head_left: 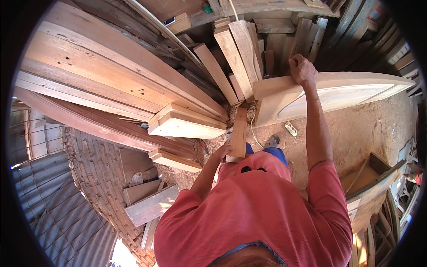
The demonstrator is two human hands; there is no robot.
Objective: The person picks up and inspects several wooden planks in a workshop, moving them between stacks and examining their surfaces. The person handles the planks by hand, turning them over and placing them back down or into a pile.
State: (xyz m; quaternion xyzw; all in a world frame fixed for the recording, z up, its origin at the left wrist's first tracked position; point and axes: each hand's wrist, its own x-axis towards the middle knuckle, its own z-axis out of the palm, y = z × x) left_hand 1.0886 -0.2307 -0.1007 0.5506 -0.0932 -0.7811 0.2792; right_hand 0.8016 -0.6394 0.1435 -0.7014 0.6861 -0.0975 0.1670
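Note:
My left hand (221, 154) is closed on the near end of a narrow brown wooden board (239, 129), held in front of my waist. The board's far end reaches toward a stack of upright planks. Out to the right, my right hand (304, 70) is curled over the top edge of a large pale wooden door panel (333, 95). The panel stands on its long side and has a curved groove on its face. My right arm is stretched out straight, and its fingertips are partly hidden behind the edge.
Long thick planks (102, 66) fill the left side, with cut ends close to my left arm. Upright boards (235, 49) lean at the back. A white power strip (291, 129) lies on the dusty floor, with a cable (254, 133) near my foot. A wooden frame (369, 178) stands right.

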